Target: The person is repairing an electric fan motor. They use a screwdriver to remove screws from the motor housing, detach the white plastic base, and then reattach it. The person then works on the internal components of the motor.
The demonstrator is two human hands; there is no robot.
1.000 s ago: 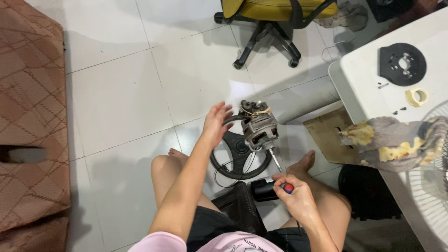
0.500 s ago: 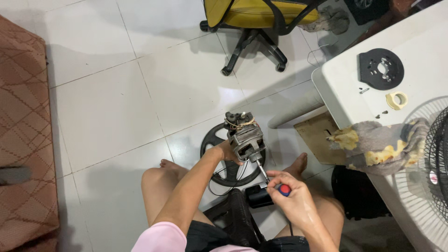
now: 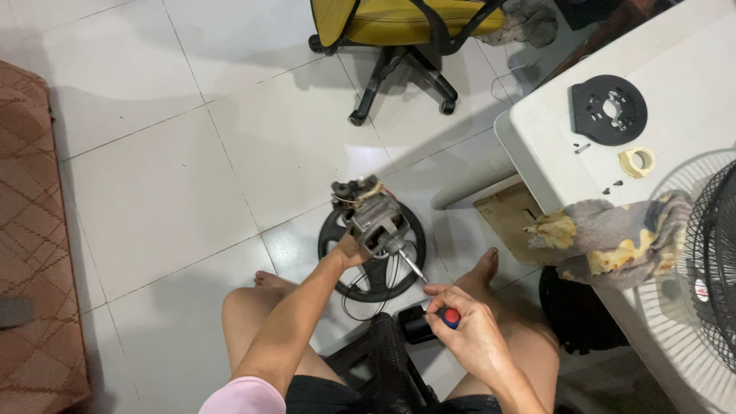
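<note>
**Hands: left clamps fan motor, right drives screwdriver into it**

Left hand (image 3: 351, 250) is closed around the underside of the fan motor (image 3: 372, 215), holding it up off the floor. A second ago that hand was open, palm flat against the motor's side; now it grips from below, so the motor is braced rather than just steadied.

Right hand (image 3: 468, 326) is wrapped around the red-and-blue handle of a screwdriver (image 3: 429, 291). The shaft runs up-left, tip touching the motor's lower right edge. Same hold as before, but the tip sits closer in now. My read: tool seated on a fastener, hard to confirm since the contact point is too small to see.

Relative to the motor:
- black round fan base (image 3: 376, 264) directly beneath, on the tiled floor, cable looping out below it
- small black part (image 3: 416, 326) below-right, just beside the right hand
- yellow office chair (image 3: 406, 31) well above
- white table (image 3: 552, 146) to the right, carrying a black round plate (image 3: 609, 110), a tape roll (image 3: 636, 162), loose screws and a grey-yellow rag (image 3: 606, 238)
- fan grille (image 3: 709, 253) far right
</note>
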